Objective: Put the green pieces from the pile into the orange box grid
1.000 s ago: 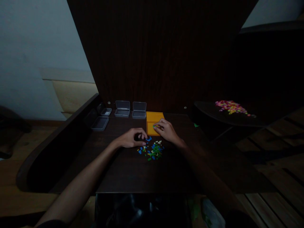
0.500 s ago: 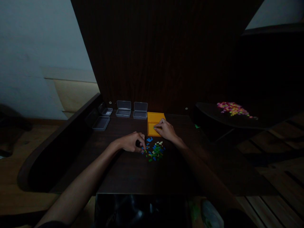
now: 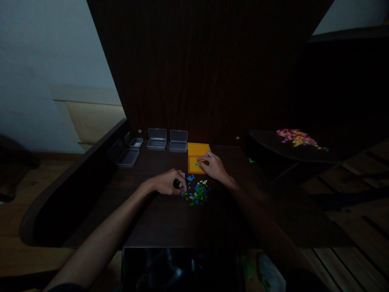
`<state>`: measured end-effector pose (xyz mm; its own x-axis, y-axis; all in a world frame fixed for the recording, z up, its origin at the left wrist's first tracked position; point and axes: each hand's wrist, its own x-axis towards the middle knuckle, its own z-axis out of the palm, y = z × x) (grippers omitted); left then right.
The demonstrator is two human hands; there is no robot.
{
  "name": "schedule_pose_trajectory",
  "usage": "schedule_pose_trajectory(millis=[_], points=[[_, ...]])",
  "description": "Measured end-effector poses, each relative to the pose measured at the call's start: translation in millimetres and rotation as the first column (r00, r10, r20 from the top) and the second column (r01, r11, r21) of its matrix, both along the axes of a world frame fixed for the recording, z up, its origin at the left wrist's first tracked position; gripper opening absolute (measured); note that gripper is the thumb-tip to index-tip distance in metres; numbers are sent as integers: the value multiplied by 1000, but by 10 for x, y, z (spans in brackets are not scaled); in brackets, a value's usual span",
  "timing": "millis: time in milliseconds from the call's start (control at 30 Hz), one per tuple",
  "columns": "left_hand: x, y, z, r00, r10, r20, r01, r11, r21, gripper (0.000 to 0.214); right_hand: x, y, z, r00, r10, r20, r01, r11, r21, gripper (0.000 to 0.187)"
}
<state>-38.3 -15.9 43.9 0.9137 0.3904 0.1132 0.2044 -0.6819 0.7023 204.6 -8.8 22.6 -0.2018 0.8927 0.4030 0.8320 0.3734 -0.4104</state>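
A small pile of tiny plastic building bricks [image 3: 200, 194], green, blue and cream, lies on the dark tabletop. My left hand [image 3: 170, 181] rests at the pile's left edge, fingers curled and tips together among a few small pieces; what they pinch is too small to make out. Just behind the pile stands an open yellow box [image 3: 198, 148]. Over its front half hovers my right hand [image 3: 214, 166], thumb and forefinger slightly apart. Small green bricks [image 3: 197, 165] show in the box beneath those fingertips.
Several open clear plastic cases, among them one case [image 3: 157, 144] and another case [image 3: 178, 146], stand along the back and left. A raised side panel [image 3: 69, 186] bounds the left. Pink and yellow pieces [image 3: 298, 138] lie heaped on a shelf at right.
My right hand's fingertips have parted a little, and green bricks now show on the box floor below them. My left hand has stayed at the pile's edge.
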Motion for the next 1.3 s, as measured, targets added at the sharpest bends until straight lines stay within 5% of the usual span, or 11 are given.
schedule_pose_trajectory(millis=[233,533,900,1300], points=[[17,-11,-32,1000,0,15,0,1000,4,11,-74,-144,39,964,252,-84,-251,968,29,19],[-23,16,-16,1000,-19,19,20,1000,-24,17,-238,-390,144,802,585,-120,-595,767,-239,15],[-55,104,-52,921,377,97,-380,925,15,14,-428,-496,154,809,584,64,-537,780,-323,9],[-41,118,-71,904,419,89,-424,904,47,23,-496,-522,173,849,527,47,-477,801,-363,10]])
